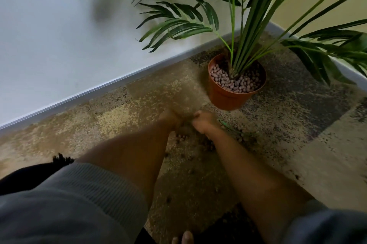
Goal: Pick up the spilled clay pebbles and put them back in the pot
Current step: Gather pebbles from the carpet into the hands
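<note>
- Gathering in progress: left hand (171, 118) and right hand (203, 121) low on the carpet (119, 120), close together, knuckles almost meeting.
- Left hand: motion-blurred; fingers appear curled downward, but whether they hold anything cannot be told.
- Right hand: fingers curled in a loose fist; contents hidden, so a grip on pebbles cannot be confirmed.
- Spilled clay pebbles (181, 136): brown, scattered on the carpet just behind and beneath both hands, between the forearms, with strays trailing back toward the person.
- Pot (228, 96): orange, upright, already well filled with pebbles, holding a palm plant (244, 31); stands ahead of the hands and to the right, near but not touching.
- Governing relation: the pot lies forward-right, so the right hand is the nearer carrier; judged route is a short lift forward and right over the near rim, under the fronds.
- Small green object (223, 122): on the carpet just right of the right hand; identity unclear.
</note>
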`<state>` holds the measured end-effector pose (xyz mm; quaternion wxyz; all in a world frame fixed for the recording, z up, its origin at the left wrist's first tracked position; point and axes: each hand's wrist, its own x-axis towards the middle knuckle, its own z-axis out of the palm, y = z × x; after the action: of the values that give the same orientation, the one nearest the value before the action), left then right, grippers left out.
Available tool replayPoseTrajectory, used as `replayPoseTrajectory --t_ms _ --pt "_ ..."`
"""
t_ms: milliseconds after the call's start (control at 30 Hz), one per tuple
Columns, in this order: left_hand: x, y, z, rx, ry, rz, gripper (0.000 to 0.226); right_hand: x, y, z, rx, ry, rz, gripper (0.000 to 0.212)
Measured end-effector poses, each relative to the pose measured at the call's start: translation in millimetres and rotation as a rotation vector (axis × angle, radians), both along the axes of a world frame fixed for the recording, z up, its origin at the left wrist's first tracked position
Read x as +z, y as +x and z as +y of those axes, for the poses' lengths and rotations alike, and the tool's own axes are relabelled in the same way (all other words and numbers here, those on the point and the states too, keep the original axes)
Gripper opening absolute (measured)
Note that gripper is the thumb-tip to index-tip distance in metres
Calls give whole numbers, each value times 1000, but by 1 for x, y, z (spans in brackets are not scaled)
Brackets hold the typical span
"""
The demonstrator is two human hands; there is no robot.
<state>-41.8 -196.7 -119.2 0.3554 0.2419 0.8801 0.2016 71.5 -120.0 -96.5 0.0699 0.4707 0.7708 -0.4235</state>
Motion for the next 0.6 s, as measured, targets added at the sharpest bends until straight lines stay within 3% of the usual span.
replayPoseTrajectory --t_ms 67,200,333,433,600 --pt "-4 5 -8 -119 -76 24 23 -13 8 -5 219 222 -159 38" --pt "-11 12 -15 -407 -203 202 32 -36 19 -9 376 303 -276 69" --pt "-22 15 -22 -408 -226 150 49 -49 26 -4 356 359 -175 51" --pt "-26 15 -26 -328 -155 124 35 -54 28 -9 402 300 -47 35" --pt "-22 19 -25 -425 -152 187 30 -57 25 -21 466 247 30 24"
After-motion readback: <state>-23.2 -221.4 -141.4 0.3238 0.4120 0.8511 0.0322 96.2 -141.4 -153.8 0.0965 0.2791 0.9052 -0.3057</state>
